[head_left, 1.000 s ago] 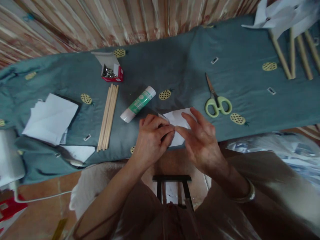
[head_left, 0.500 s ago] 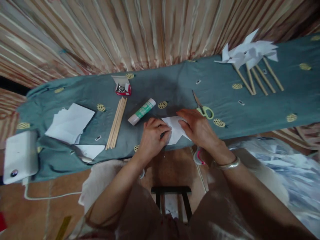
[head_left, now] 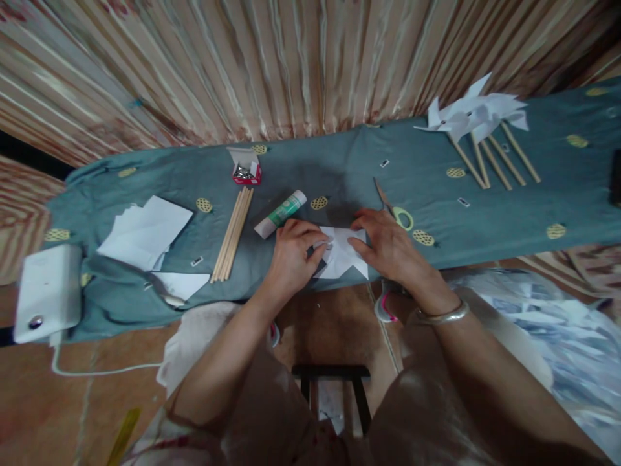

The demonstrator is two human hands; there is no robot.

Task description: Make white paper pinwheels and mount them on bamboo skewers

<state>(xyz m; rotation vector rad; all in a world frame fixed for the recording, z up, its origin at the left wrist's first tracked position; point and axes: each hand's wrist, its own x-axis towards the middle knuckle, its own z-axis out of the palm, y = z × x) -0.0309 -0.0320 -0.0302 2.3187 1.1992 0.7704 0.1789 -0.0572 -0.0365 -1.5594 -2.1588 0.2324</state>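
Observation:
A cut white sheet of paper (head_left: pixel 342 254) lies at the near edge of the cloth-covered table, with slits from its edges and notched lower corners. My left hand (head_left: pixel 295 254) is closed on its left side, thumb and fingertips pinching a flap near the middle. My right hand (head_left: pixel 391 244), with a silver bangle at the wrist, holds the right side, thumb on top and forefinger at the upper right. Just beyond that hand lie green-handled scissors (head_left: pixel 402 217). A glue stick (head_left: pixel 281 213) rests beyond my left hand.
Left of the glue stick lie several wooden sticks (head_left: pixel 233 234) and an open red box of metal pins (head_left: pixel 247 173). Farther left are stacked paper squares (head_left: pixel 145 234) and a white power bank (head_left: pixel 48 291) with a cable. Paper pinwheels (head_left: pixel 478 115) lie far right; a plastic bag (head_left: pixel 548 336) sits below.
The right hand has shifted slightly up and its thumb has drawn back, showing more of the sheet's right side. My left hand still pinches the flap. The whole view has shifted a little.

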